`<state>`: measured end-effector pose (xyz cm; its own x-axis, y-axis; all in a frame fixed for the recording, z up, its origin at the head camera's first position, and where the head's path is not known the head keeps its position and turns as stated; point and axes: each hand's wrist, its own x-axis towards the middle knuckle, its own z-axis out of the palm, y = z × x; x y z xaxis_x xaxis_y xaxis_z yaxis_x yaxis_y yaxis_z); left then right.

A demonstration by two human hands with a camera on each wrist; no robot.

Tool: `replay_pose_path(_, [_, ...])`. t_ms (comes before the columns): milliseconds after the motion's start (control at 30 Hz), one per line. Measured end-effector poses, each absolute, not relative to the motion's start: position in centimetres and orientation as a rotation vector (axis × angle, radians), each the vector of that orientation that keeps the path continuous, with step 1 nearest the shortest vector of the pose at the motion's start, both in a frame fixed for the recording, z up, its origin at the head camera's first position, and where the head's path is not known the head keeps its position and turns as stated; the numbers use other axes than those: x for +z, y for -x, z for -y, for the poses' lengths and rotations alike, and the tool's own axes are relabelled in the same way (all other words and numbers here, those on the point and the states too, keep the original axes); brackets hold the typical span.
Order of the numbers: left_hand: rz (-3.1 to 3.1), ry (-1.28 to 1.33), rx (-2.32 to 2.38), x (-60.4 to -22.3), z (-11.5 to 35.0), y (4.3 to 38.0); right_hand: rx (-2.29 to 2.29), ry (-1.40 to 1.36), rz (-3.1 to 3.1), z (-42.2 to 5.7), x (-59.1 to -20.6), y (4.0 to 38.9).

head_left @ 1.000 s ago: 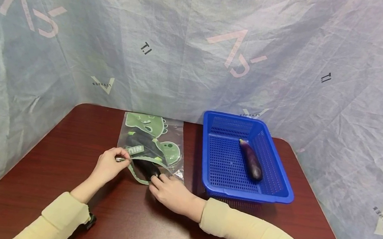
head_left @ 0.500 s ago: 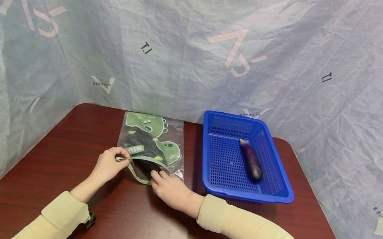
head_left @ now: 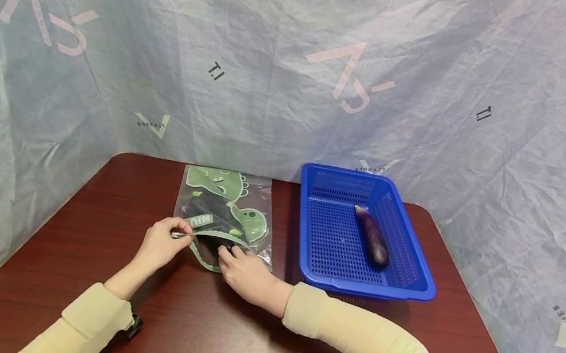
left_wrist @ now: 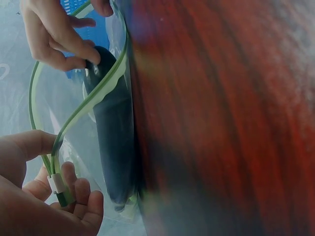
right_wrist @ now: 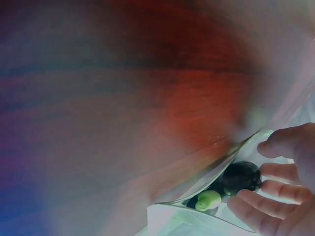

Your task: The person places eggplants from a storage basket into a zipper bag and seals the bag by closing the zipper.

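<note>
A clear zip bag (head_left: 252, 226) with green dinosaur prints lies at the table's back, its mouth held apart toward me. Inside are dark eggplants (head_left: 209, 206) with green stem ends. My left hand (head_left: 167, 242) pinches the mouth's left corner, by the white and green zip slider (left_wrist: 58, 184). At the mouth is my right hand (head_left: 249, 276), fingertips against the rounded end of an eggplant (left_wrist: 115, 137) lying lengthwise in the bag. In the right wrist view that dark end (right_wrist: 241, 176) meets extended fingers (right_wrist: 280, 191), with the thumb apart from it.
To the right stands a blue perforated basket (head_left: 302, 236) with one purple eggplant (head_left: 372, 237) in it. The dark red wooden table (head_left: 76, 224) backs onto a grey cloth curtain (head_left: 269, 112). A small black object (head_left: 134, 326) shows beside the left sleeve.
My right hand has moved forward and slightly left into the bag's mouth, and the eggplant at its fingertips has slid deeper inside. The left hand has stayed in place.
</note>
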<state>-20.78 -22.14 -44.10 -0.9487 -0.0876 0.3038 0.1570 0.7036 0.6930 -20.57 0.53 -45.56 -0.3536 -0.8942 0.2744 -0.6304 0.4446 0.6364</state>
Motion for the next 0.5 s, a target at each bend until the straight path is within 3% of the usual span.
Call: replay_pose_path(500, [2.598,0.048,-1.116,-44.10,22.12,20.59,-0.540,-1.205,2.100,0.48,-46.12,20.95])
